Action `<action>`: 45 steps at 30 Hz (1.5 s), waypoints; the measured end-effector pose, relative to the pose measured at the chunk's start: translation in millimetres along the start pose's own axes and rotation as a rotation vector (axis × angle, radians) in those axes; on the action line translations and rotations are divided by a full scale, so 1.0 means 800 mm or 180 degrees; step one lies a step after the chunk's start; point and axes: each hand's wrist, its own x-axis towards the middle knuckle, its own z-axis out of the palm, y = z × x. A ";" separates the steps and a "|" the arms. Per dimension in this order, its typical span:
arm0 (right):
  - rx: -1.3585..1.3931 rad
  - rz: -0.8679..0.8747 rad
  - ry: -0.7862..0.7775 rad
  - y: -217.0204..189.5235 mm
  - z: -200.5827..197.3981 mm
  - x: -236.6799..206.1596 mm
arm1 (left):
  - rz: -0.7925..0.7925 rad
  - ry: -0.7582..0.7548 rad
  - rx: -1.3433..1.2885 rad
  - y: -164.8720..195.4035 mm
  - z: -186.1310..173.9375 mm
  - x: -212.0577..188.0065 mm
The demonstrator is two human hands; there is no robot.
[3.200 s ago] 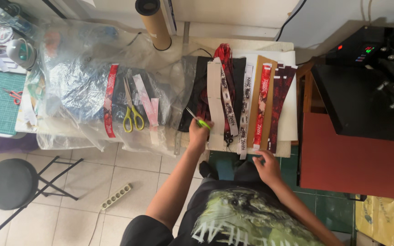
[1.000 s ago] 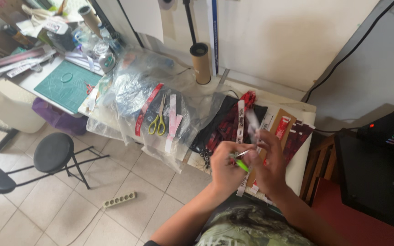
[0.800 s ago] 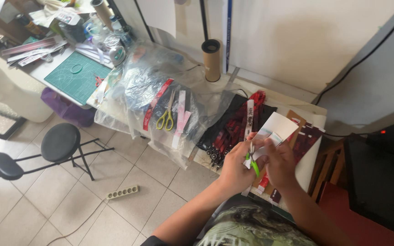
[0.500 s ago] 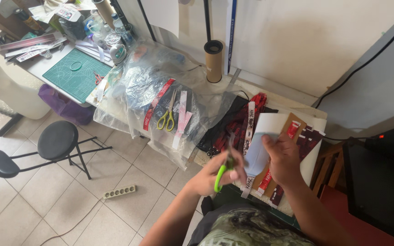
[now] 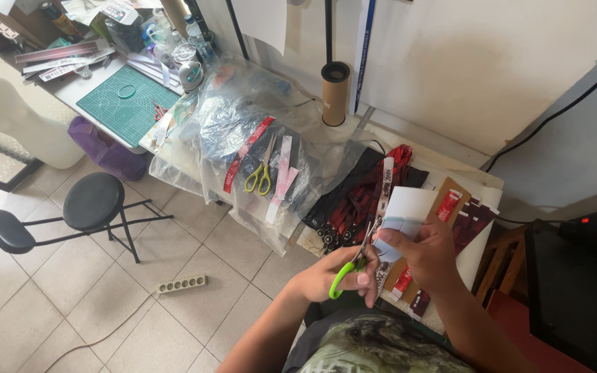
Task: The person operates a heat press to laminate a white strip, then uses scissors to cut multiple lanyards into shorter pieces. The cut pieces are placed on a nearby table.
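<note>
My left hand grips green-handled scissors, their blades pointing up into a white sheet of paper. My right hand pinches the lower edge of that sheet, and holds it above the table's near edge. Under the paper a white printed strap hangs down between my hands. Red and black lanyards lie heaped on the table just behind the scissors.
Clear plastic bags cover the table's left part, with yellow-handled scissors on them. A cardboard tube stands by the wall. A green cutting mat lies far left. Two black stools and a power strip are on the tiled floor. A black machine is at right.
The view swung from straight down to a slant. Both hands rose from the table: the right picked up the white sheet, the left brought the green scissors to its edge.
</note>
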 end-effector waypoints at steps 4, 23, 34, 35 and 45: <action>0.0139 -0.0029 0.0019 -0.005 -0.004 -0.004 | -0.0005 -0.0037 -0.0006 0.004 0.003 -0.003; -0.0207 -0.0197 0.0347 0.027 -0.001 -0.024 | -0.0171 0.0333 -0.0100 -0.028 0.010 0.008; 0.0105 0.0034 0.0498 0.039 -0.005 -0.018 | 0.1288 0.1921 0.1387 -0.019 0.017 0.027; 0.0141 0.0072 0.0479 0.039 -0.005 -0.017 | 0.1385 0.2161 0.1711 -0.013 0.018 0.032; 0.0365 -0.0345 0.0194 0.082 -0.016 -0.017 | 0.0041 0.2630 0.2059 0.007 0.035 0.049</action>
